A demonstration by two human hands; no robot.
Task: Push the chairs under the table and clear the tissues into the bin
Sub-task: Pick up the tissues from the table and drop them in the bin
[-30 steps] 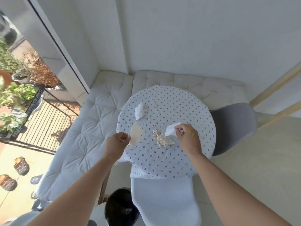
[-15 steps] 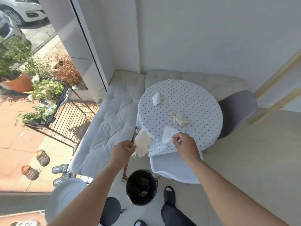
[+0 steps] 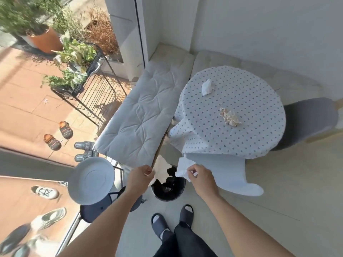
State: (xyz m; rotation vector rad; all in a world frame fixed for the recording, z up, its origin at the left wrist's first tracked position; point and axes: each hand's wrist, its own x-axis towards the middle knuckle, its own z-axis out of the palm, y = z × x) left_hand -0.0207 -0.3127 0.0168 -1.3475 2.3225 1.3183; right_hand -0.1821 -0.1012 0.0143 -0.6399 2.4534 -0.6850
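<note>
with the left hand (image 3: 140, 176) pinching a torn beige tissue (image 3: 161, 170) and the right hand (image 3: 200, 176) a crumpled white tissue (image 3: 182, 168), centre both over the round black bin (image 3: 168, 188) before releasing

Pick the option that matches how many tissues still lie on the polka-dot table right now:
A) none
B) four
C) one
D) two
D: a white tissue and a crumpled beige tissue lie apart on the table, while the other two pieces are pinched in the left hand and the right hand over the bin.
</note>
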